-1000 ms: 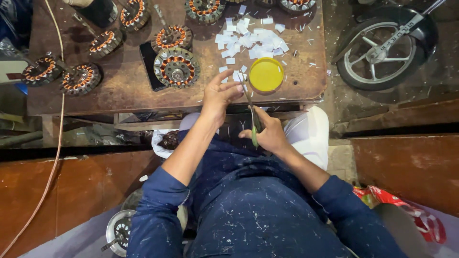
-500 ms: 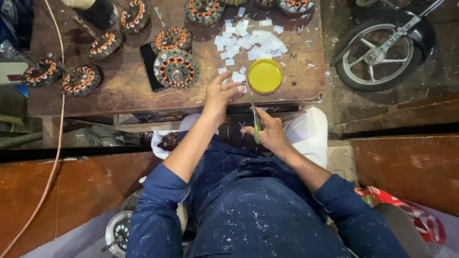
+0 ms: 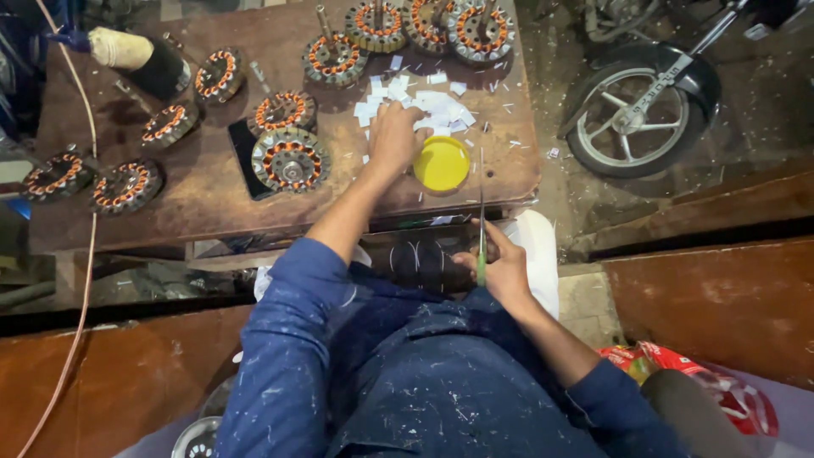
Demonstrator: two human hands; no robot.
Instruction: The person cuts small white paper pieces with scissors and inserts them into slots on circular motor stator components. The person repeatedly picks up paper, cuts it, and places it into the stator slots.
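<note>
My left hand (image 3: 395, 136) reaches out over the brown wooden table (image 3: 203, 195) and rests on a heap of small white paper pieces (image 3: 424, 106), next to a yellow round lid (image 3: 441, 163). Whether its fingers pinch a piece is hidden. My right hand (image 3: 500, 263) stays near my lap, closed around the green handle of a pair of scissors (image 3: 481, 229) whose blades point up toward the table edge. A copper-wound stator (image 3: 291, 159) lies just left of my left hand on a dark mat.
Several more copper-wound stators (image 3: 127, 182) are scattered over the table, some along the far edge (image 3: 424, 21). A roll wrapped in pale cloth (image 3: 127, 51) lies at the far left. A motorcycle wheel (image 3: 644, 110) stands right of the table. A red cable (image 3: 85, 254) runs down the left.
My left hand has reached farther out, from the table's near edge onto the heap of paper pieces. The view has tilted so the table sits lower in frame. My right hand keeps the scissors.
</note>
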